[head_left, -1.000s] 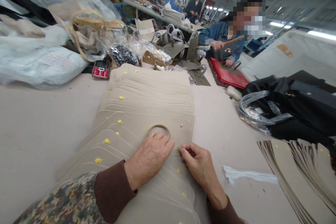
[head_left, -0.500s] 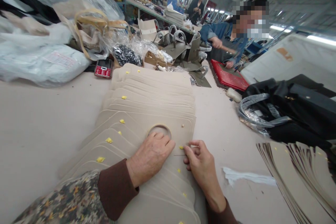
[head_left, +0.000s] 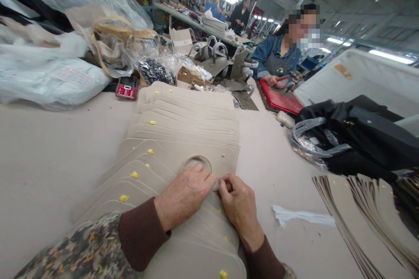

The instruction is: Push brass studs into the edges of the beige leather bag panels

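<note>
pinched fingertips, contents hidden: right hand (head_left: pixel 238 200) beside the ring (head_left: pixel 197 155); left hand (head_left: pixel 183 196) there, grip unclear, could skid panels (head_left: pixel 183 115) by pressing.

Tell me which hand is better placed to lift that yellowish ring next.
Probably the left: the left hand covers the near side of the ring, while the right hand sits farther off over the beige sheets.

Yellow-rimmed ring (head_left: pixel 197 156) partly hidden by left hand (head_left: pixel 186 192), pinch of right hand (head_left: pixel 238 202) unclear, panel stack (head_left: pixel 347 213) cut off at right
</note>
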`<state>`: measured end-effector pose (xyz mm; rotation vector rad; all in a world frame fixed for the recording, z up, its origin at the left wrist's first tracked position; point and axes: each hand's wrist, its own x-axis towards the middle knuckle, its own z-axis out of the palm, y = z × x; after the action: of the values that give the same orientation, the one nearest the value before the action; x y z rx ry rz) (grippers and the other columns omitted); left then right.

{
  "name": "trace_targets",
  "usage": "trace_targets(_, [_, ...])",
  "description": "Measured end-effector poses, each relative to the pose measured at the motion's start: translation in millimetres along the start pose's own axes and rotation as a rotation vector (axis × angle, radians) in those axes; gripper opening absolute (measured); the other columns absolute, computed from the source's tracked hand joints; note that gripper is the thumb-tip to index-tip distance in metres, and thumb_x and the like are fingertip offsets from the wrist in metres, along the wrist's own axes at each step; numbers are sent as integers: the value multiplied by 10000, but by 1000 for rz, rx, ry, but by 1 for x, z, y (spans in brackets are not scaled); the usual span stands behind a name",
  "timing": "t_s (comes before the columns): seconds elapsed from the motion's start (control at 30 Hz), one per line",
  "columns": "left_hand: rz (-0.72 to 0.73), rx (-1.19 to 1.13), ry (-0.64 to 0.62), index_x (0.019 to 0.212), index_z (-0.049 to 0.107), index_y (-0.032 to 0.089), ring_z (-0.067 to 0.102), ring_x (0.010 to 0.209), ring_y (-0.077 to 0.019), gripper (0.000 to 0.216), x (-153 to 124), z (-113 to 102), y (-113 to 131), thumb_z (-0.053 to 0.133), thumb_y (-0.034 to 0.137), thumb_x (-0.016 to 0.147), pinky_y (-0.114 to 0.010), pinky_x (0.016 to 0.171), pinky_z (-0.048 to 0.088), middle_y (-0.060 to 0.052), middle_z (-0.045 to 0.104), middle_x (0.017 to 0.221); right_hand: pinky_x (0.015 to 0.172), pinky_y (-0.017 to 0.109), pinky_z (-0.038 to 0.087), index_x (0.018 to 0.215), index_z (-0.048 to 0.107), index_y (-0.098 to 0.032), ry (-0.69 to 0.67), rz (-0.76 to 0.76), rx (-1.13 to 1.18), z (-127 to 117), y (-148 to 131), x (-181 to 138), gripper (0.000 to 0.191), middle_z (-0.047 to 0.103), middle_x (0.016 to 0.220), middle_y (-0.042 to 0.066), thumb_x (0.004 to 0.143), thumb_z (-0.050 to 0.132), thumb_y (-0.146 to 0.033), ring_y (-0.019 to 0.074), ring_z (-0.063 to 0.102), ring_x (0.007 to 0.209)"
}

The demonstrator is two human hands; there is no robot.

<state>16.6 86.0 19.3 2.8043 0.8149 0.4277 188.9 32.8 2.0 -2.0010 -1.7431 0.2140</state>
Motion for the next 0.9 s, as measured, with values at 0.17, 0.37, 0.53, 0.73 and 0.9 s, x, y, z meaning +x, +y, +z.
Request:
trace_targets(0.17, [8, -37, 90, 827, 519, 174, 493, 733, -207, 165, -1, -4, -2, 418, 88, 924, -331, 654, 424, -32, 560, 796, 510, 224, 327, 585, 611, -190, -258, 94, 68, -17, -3, -4, 198, 590, 529, -30, 780, 572, -192, 119, 530, 509])
trace_targets(0.37, [102, -285, 323, 1131, 511, 161, 628, 777, -152, 192, -6, 2, -2, 419, 134, 965, -258, 700, 506, -24, 651, 866, 601, 228, 442, 812, 701, -185, -171, 49, 375, -30, 3, -15, 149, 691, 712, 5, 858, 565, -222, 140, 619, 638])
trace_targets(0.53, [144, -308, 345, 1354, 368, 144, 675, 941, -155, 367, -7, -1, 4, 403, 171, 989, -258, 799, 556, -85, 691, 1069, 685, 244, 489, 1035, 647, -177, 48, -267, 505, -35, -9, -15, 178, 677, 866, 44, 885, 556, -145, 145, 619, 754])
trace_targets(0.73, [123, -214, 331, 1414, 263, 107, 696, 866, -176, 442, -8, 0, 7, 389, 200, 1000, -276, 718, 577, -103, 709, 1017, 680, 250, 486, 956, 632, -179, 71, -439, 396, -33, -14, -9, 171, 671, 825, 45, 885, 518, -73, 144, 608, 738])
trace_targets(0.9, [101, -246, 288, 1306, 369, 118, 681, 773, -179, 317, -10, 1, 7, 365, 201, 1000, -274, 637, 543, -61, 694, 898, 616, 230, 468, 833, 605, -182, 136, -497, 340, -27, -13, -7, 163, 655, 717, 22, 851, 507, -53, 128, 595, 641])
